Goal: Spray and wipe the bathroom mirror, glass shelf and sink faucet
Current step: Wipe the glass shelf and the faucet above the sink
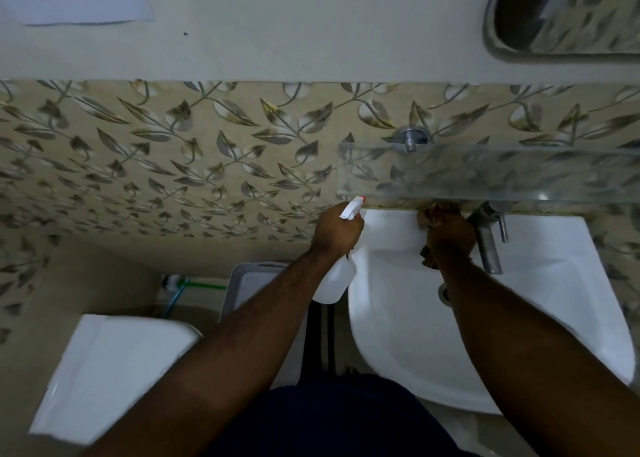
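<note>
My left hand (337, 229) grips a white spray bottle (334, 278) by its neck, nozzle pointing up toward the left end of the glass shelf (485, 176). My right hand (448, 234) is closed on a dark cloth (427, 259), pressed at the back rim of the white sink (519, 318), just left of the metal faucet (486, 241). The mirror (561, 13) shows at the top right, above the shelf. Most of the cloth is hidden inside my fist.
Leaf-patterned tiles (173, 158) cover the wall. A white toilet tank (110, 370) stands at the lower left, and a grey plastic bin (249, 283) sits between it and the sink. A metal shelf bracket (410, 139) juts from the wall.
</note>
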